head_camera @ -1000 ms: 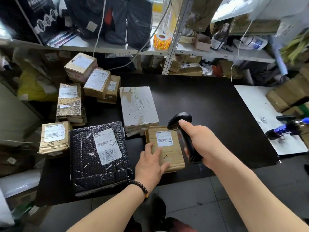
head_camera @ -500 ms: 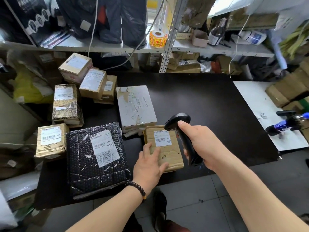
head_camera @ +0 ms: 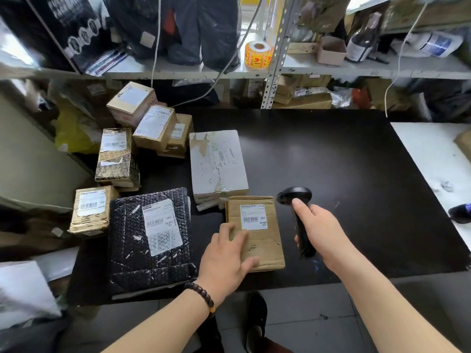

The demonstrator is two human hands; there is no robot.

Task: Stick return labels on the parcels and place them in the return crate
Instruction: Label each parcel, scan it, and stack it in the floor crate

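Over the last second almost nothing had changed. The left hand (head_camera: 226,258) stayed flat on the near left part of the brown parcel (head_camera: 265,248), fingers straight and spread, pressing but not gripping. The right hand (head_camera: 318,233) kept its fingers curled round the handle of the scanner (head_camera: 295,197), with the scanner's head just right of the parcel's far edge and turned toward its label (head_camera: 253,217). The parcel itself had not moved: it lay at the near edge of the black table (head_camera: 331,161), just near of the white box (head_camera: 219,161) and right of the black bubble mailer (head_camera: 150,240). Judged from this, the parcel, which already bore a printed label, was at the scanning stage and had not yet been put away. No return crate could be made out in the head view. The one open container seen was a small carton (head_camera: 331,50) on the far shelf (head_camera: 356,68), right of an orange sticker roll (head_camera: 258,54). Its inside was hidden.
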